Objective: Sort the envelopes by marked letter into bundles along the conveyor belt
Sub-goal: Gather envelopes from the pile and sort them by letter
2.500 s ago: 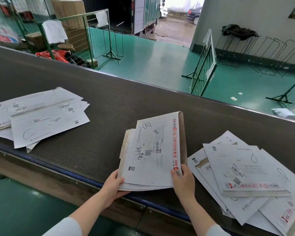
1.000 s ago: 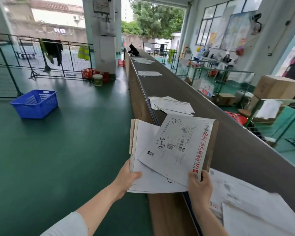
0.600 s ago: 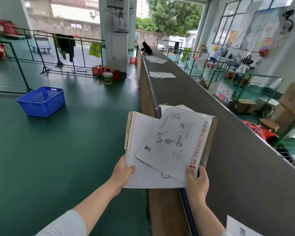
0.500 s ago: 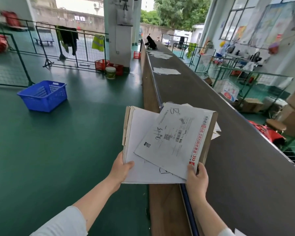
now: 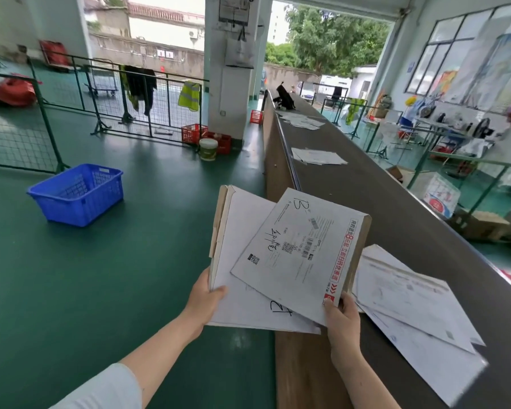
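Green floor (image 5: 124, 284) lies wide and open from 7 to 10 o'clock, broken only by a blue basket (image 5: 77, 193) at 9 o'clock and wire fencing (image 5: 148, 98) behind it. The conveyor belt (image 5: 390, 208) runs as a dark strip from 5 o'clock up to 12, with a metal rail along its near edge.

A stack of envelopes (image 5: 239, 228) is held at centre, over that rail and partly over the floor. The left hand (image 5: 204, 296) grips its lower left edge, thumb on top, fingers hidden beneath. The top envelope (image 5: 301, 246), marked B, sits skewed across the stack. The right hand (image 5: 341, 317) pinches its lower right corner, and whether it also holds the sheets under it cannot be told. A handwritten mark on the sheet below is half covered.

On the belt, a near bundle (image 5: 410, 308) lies at 4 o'clock just beside the right hand, blurred, its letters unreadable. A middle bundle (image 5: 319, 157) lies at 1 o'clock, and a far bundle (image 5: 303, 121) near a black object (image 5: 283, 97) at 12, with bare belt between them.
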A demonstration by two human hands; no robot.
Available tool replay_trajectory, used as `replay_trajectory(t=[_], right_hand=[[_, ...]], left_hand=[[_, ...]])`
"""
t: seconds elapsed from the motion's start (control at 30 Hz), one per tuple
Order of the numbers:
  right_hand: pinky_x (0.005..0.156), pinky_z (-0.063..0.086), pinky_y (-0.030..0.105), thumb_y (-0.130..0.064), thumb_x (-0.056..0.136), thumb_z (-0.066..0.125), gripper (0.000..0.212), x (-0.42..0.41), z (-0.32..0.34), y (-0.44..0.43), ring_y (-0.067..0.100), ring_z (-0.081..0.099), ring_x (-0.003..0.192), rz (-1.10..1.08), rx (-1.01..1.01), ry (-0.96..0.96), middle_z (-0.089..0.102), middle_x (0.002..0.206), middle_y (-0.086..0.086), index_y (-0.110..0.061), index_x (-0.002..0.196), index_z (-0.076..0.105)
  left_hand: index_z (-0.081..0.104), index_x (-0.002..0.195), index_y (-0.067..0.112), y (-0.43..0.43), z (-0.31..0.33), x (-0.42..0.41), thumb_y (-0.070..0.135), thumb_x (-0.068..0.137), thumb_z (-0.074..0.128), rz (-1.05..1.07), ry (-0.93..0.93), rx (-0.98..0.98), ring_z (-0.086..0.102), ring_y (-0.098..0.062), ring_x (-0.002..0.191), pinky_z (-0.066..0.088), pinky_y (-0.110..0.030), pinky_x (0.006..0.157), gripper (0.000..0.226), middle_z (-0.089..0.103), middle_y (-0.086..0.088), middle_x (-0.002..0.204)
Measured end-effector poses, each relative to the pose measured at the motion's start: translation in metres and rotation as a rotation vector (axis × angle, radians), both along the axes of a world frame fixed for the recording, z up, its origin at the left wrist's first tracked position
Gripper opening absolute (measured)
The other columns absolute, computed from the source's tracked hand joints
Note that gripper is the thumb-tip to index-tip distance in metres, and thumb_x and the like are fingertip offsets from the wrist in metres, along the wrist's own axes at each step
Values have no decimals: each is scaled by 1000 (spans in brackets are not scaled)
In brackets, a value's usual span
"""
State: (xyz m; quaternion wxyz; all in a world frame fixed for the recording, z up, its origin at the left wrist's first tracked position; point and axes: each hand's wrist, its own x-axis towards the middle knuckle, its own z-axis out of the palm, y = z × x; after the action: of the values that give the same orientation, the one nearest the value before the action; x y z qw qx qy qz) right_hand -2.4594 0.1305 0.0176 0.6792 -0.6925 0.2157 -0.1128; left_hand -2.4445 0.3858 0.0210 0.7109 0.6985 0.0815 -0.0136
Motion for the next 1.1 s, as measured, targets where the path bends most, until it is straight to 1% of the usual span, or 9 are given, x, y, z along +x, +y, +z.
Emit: replay_trajectory(t=[0.07,0.2,0.3,0.37,0.47,0.67,0.77,0.9,1.1], right_hand=[[88,57,42,-12,98,56,24,46,-4,10,17,62,107,-9,15,21,66,114,-3,-22,121,58],[75,57,32,-11,98,56,20,124,-9,14,11,62,98,-47,30,33,66,108,-5,-21,115,59],[85,58,44,-10,98,56,20,198,-19,8,18,64,101,-55,37,57,67,111,-1,-22,113,59],[78,59,41,-8,98,55,22,247,-22,3,19,65,100,-53,45,65,67,111,1,-17,118,59],[65,59,36,-7,98,55,22,334,-29,-9,23,66,100,-45,69,69,68,110,3,-14,118,59],[59,53,24,-6,99,53,22,495,-12,-43,17,67,92,-6,65,54,69,109,2,-14,119,58],[60,54,25,-9,99,54,24,549,-9,-57,16,65,95,-13,54,61,67,112,2,-15,122,58],[69,59,34,-9,98,55,25,612,-11,-74,17,66,98,-47,106,68,67,111,-1,-19,121,57],[59,55,26,-7,99,53,20,725,-22,-95,11,63,92,-142,104,74,64,106,-3,-22,113,56]], left_hand=[[47,124,25,10,0,48,-2,94,51,-1,14,-3,59,-12,102,48,-25,81,41,62,5,112],[47,122,27,12,-5,133,-1,94,52,-6,45,2,59,-12,102,47,-25,82,40,62,5,113],[48,123,27,5,-12,204,-1,94,52,-6,51,-11,59,-10,101,48,-23,80,40,62,7,112],[48,121,27,-1,-15,250,-1,94,52,2,50,-13,59,-9,100,47,-20,77,40,62,9,110],[49,124,25,-13,-18,331,-1,93,52,17,53,6,59,-14,105,48,-25,84,41,62,7,112],[48,125,23,-50,-2,488,-2,93,52,52,48,37,58,-14,103,46,-28,88,41,61,5,112],[47,127,23,-66,1,540,-1,93,53,67,65,40,57,-15,105,46,-30,90,42,60,4,114],[49,120,28,-86,1,609,-2,92,52,60,69,27,59,-10,100,48,-25,80,41,62,9,109],[50,120,26,-112,-10,740,-3,91,52,-6,59,44,59,-8,99,46,-19,72,41,62,10,107]])
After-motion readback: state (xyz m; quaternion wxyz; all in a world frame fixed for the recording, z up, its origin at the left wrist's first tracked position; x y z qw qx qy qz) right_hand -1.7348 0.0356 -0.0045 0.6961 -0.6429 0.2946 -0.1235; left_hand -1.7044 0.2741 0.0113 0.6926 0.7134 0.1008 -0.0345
